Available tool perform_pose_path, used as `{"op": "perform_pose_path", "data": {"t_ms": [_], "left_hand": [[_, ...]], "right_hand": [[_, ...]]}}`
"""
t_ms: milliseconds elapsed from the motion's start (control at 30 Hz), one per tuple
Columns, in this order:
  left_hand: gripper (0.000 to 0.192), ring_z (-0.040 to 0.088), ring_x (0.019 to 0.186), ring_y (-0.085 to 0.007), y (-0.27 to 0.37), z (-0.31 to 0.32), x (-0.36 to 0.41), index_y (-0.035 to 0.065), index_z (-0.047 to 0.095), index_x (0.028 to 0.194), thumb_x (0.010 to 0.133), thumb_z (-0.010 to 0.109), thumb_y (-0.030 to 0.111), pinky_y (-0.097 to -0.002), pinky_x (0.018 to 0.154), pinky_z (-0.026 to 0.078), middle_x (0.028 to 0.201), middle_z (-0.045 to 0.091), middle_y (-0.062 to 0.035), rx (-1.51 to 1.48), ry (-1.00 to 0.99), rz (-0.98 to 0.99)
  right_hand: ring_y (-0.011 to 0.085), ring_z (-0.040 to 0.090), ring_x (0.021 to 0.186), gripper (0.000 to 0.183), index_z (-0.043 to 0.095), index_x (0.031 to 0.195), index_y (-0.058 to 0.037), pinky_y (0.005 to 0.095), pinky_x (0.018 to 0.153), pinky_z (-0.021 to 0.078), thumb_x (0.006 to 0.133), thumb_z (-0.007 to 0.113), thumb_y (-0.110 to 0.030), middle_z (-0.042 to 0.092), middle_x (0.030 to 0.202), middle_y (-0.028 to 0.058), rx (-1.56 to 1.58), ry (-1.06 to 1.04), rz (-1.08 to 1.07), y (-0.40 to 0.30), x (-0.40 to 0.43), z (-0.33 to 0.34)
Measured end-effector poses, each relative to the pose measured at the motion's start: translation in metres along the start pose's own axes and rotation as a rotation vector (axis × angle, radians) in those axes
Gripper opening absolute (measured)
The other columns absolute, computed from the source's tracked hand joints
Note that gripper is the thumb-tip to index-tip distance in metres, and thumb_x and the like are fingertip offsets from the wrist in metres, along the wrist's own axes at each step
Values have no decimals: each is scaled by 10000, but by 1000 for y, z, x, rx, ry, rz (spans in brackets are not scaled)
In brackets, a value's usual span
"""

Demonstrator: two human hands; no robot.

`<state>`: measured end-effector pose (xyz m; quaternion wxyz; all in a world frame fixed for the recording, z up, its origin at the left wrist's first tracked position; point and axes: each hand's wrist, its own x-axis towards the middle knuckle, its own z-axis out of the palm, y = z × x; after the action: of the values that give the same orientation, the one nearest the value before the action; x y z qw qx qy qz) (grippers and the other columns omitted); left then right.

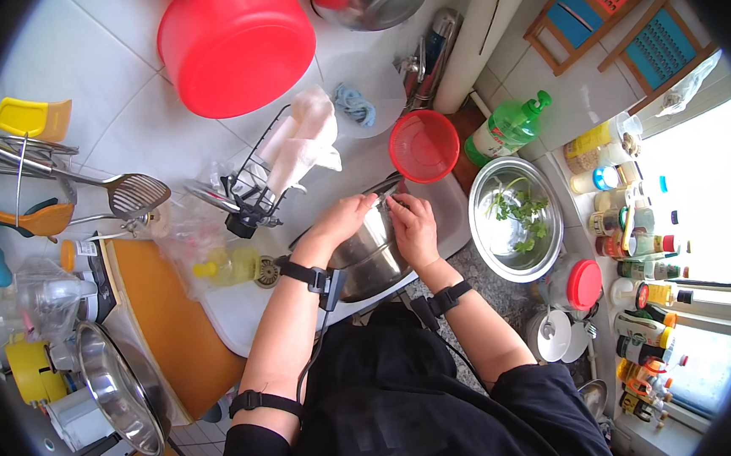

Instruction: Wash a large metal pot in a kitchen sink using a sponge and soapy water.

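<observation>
Both of my hands are over a stainless steel pot (370,253) that stands tilted in the white sink (245,328). My left hand (343,220) reaches across the pot's far rim, its fingertips close to those of my right hand (413,221). The right fingers are bent together near the rim; whether they pinch something small I cannot tell. A red plastic strainer basket (424,146) sits just beyond my right hand. To the right, a steel bowl (478,220) holds green leafy herb sprigs (523,217).
A black wire rack (241,173) with a white cloth (308,136) stands left of the pot. A yellow-tinted bottle (231,267) lies by the sink drain (267,272). A green pump bottle (505,130) and a red-lidded jar (582,284) flank the herb bowl.
</observation>
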<state>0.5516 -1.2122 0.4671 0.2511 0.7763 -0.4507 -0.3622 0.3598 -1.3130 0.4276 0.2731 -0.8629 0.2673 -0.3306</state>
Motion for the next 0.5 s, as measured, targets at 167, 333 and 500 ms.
{"op": "perform_pose_path", "data": {"t_ms": [167,333,500], "left_hand": [[496,719,1077,-434,-23,-34,-59,77,768,1149,1127,498,493,-523,896,569,1109,767,-232,239,92,-67],[410,731,976,-414,-110,-32,-104,85,751,1078,1130,518,418,-519,827,576,1043,771,-190,257,338,-4],[340,737,887,-411,-132,-23,-104,111,753,1090,1131,529,363,-513,768,583,957,775,-162,269,414,107]], "right_hand": [[351,654,1115,427,800,1262,-178,463,973,566,866,695,-58,732,1234,83,-46,-47,86,0,5,-1],[354,655,1115,408,803,1239,-141,463,976,566,866,676,-38,738,1221,83,-56,-32,67,-20,6,17],[339,632,1153,342,792,1185,-126,478,1003,516,853,711,-114,707,1226,80,-149,-113,-85,-87,-12,43]]}}
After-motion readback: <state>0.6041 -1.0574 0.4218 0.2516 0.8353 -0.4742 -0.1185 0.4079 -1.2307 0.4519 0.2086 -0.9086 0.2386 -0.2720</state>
